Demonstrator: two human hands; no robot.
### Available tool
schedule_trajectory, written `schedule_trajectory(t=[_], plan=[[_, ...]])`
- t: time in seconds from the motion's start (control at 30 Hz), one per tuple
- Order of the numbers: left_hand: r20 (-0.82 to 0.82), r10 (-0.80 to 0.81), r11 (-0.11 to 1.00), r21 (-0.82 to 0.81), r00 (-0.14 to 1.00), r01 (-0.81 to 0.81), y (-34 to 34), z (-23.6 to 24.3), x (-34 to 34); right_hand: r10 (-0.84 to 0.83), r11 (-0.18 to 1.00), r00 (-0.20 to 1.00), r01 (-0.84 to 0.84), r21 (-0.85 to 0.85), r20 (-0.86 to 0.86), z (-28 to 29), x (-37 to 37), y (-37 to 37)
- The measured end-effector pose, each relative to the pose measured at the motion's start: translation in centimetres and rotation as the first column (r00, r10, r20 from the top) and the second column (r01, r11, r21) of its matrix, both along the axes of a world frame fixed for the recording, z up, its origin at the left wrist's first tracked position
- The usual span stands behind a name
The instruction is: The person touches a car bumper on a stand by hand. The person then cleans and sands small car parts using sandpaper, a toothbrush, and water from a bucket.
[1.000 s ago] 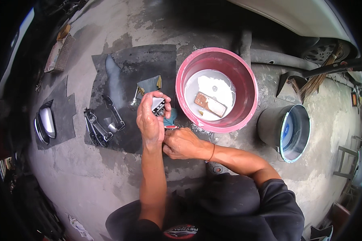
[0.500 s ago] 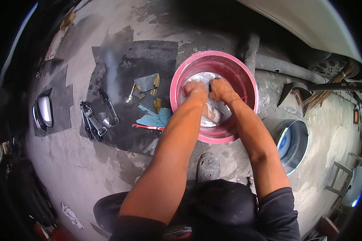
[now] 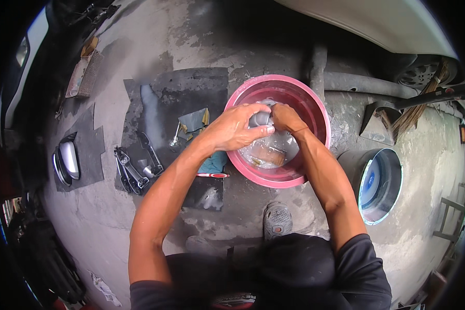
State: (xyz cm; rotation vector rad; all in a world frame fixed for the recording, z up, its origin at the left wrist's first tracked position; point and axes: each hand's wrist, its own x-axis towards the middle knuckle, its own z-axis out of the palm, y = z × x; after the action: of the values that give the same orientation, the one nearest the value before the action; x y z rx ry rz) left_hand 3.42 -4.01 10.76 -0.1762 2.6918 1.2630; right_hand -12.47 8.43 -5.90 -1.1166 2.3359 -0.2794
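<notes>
Over the pink basin (image 3: pixel 323 150), my left hand (image 3: pixel 237 126) has its thumb and fingers curved around a smooth grey part (image 3: pixel 260 119), which shows between them. My right hand (image 3: pixel 287 119) is closed at the right side of that same part, its fingertips hidden. Cloudy, foamy water (image 3: pixel 289 147) lies below both hands. A brownish object (image 3: pixel 268 156), its kind unclear, is partly under the water near the front of the basin.
Left of the basin, a dark mat (image 3: pixel 175 82) bears grey-and-brown sheets (image 3: pixel 192 121), a blue cloth (image 3: pixel 212 164), a red-and-white handle (image 3: pixel 213 175) and black trim pieces (image 3: pixel 134 168). A silver mirror cover (image 3: pixel 68 159) lies farther left. Right are a metal drum (image 3: pixel 382 178) and a dustpan (image 3: pixel 380 126).
My left hand has risen out of the water, and its fingers have spread around the grey part, now visible. My right hand stays low in the basin. The whole view has shifted slightly.
</notes>
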Motion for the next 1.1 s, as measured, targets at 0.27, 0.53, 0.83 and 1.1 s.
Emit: schedule_trajectory(t=[0.27,0.53,0.83,1.1], plan=[[0.171,0.326,0.221,0.942,0.930,-0.251,-4.8,-0.8,18.1,0.147,0.841,0.983,-0.067,-0.537,0.108,15.7,7.6,0.8],[0.489,0.637,-0.447,0.864,0.596,-0.232,-2.4,-5.0,26.5,0.552,0.579,0.808,-0.549,-0.603,-0.207,23.1,20.7,-2.3],[0.400,0.833,-0.319,0.911,0.382,-0.261,1.6,-4.2,30.1,0.688,0.404,0.660,-0.695,-0.595,-0.303,19.5,28.2,-2.6],[0.329,0.909,-0.249,0.921,0.255,-0.298,3.4,-4.7,29.1,0.671,0.435,0.682,-0.680,-0.590,-0.292,17.9,30.2,-2.5]])
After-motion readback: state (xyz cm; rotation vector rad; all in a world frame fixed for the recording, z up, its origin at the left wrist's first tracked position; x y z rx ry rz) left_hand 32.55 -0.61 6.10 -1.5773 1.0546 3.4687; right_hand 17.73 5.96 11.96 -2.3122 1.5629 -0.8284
